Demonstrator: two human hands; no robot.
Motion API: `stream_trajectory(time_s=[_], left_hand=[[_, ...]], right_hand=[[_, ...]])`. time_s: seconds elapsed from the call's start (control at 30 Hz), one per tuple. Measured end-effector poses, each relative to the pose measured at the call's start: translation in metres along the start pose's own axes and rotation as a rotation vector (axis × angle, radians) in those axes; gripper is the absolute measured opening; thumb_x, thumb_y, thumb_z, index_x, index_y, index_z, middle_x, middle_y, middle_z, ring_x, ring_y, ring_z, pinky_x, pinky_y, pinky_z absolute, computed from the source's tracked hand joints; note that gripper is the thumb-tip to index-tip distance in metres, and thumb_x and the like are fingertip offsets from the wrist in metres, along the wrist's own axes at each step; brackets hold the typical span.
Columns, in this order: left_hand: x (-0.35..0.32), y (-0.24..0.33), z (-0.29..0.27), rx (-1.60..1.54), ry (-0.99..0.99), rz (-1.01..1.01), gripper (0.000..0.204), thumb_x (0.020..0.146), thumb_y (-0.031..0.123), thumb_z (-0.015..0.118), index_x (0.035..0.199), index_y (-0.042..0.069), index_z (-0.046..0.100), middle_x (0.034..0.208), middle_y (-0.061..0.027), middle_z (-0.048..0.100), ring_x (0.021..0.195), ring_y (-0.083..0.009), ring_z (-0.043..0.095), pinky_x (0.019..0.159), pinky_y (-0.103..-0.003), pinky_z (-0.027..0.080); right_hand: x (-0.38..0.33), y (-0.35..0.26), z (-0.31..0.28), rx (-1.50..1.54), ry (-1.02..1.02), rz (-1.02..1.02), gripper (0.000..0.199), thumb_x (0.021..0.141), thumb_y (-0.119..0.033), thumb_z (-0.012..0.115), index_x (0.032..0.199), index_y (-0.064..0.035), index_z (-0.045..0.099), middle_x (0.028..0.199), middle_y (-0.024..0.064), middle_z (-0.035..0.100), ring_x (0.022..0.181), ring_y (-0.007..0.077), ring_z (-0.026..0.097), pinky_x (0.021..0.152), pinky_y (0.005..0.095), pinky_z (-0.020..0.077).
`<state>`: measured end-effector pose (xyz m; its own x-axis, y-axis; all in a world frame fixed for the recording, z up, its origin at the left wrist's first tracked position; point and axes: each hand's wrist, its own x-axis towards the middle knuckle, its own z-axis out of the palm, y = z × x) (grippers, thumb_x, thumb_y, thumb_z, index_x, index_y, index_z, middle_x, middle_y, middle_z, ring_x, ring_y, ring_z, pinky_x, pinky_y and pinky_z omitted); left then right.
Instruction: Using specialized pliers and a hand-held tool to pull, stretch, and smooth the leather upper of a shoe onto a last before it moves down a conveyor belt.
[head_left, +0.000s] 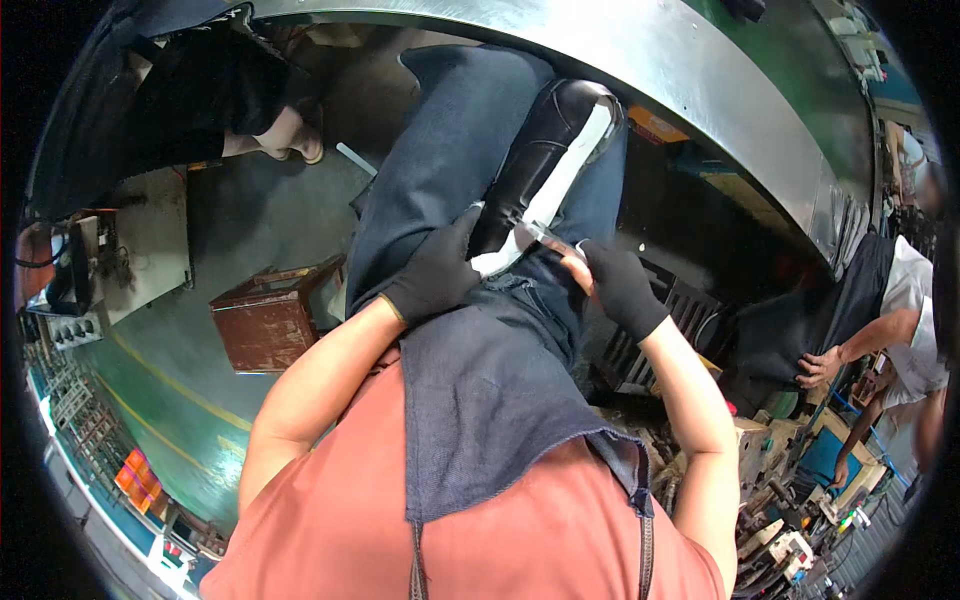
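A black shoe (533, 155) lies lengthwise across my lap, turned so that a white strip (565, 175) along its sole faces up. My left hand (437, 270), in a black glove, is closed round the near end of the shoe at its left side. In my right hand (618, 283), also gloved in black, is a short metal hand tool (540, 234), its exact kind unclear. The tool's tip meets the white strip near the shoe's near end. Skin shows at some of the right fingertips.
Ahead, a curved metal table edge (640, 40) runs above my knees. A brown wooden stool (265, 318) stands on the floor at my left. Another person's leg (285, 135) shows at upper left; a co-worker's hand (822, 367) is at far right, beside cluttered machine parts (780, 530).
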<state>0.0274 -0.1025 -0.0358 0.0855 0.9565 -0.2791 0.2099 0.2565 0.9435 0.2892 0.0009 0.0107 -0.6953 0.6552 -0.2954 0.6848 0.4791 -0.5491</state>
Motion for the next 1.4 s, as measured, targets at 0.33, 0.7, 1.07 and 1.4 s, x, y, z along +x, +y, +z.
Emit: stream_trajectory(time_s=[0.33, 0.7, 1.07, 1.4], left_hand=[[0.022, 0.019, 0.017, 0.035, 0.102, -0.046, 0.102, 0.077, 0.038, 0.082, 0.146, -0.006, 0.022, 0.126, -0.0306, 0.056, 0.119, -0.0347, 0.058, 0.099, -0.039, 0.046], [-0.001, 0.051, 0.002, -0.052, 0.058, -0.063, 0.077, 0.081, 0.029, 0.079, 0.137, -0.002, 0.038, 0.122, -0.0207, 0.059, 0.115, -0.0257, 0.06, 0.097, -0.034, 0.046], [0.003, 0.03, 0.001, -0.155, 0.055, -0.137, 0.079, 0.073, 0.004, 0.072, 0.142, -0.008, 0.037, 0.132, -0.0222, 0.056, 0.123, -0.0251, 0.055, 0.105, -0.035, 0.042], [0.003, 0.036, -0.005, -0.251, -0.101, -0.232, 0.043, 0.084, 0.018, 0.074, 0.119, 0.0, 0.056, 0.107, -0.0078, 0.063, 0.1, -0.0143, 0.057, 0.092, -0.03, 0.046]], right_hand=[[0.003, -0.01, -0.017, 0.164, 0.005, -0.062, 0.032, 0.097, -0.029, 0.059, 0.083, 0.0, 0.058, 0.072, 0.0223, 0.057, 0.065, 0.0412, 0.054, 0.058, 0.042, 0.0425], [0.028, -0.05, -0.066, 0.129, -0.429, 0.151, 0.041, 0.099, -0.035, 0.059, 0.085, 0.0043, 0.061, 0.062, 0.0143, 0.051, 0.058, 0.0135, 0.044, 0.056, 0.0347, 0.041], [0.005, -0.013, 0.027, 0.295, 0.08, -0.009, 0.037, 0.096, -0.034, 0.06, 0.077, -0.0022, 0.062, 0.074, 0.0218, 0.061, 0.066, 0.0411, 0.06, 0.058, 0.0436, 0.0436], [-0.019, -0.021, 0.024, 0.219, 0.017, 0.042, 0.032, 0.097, -0.026, 0.059, 0.08, 0.0006, 0.055, 0.077, 0.0225, 0.055, 0.073, 0.0432, 0.055, 0.063, 0.0447, 0.0418]])
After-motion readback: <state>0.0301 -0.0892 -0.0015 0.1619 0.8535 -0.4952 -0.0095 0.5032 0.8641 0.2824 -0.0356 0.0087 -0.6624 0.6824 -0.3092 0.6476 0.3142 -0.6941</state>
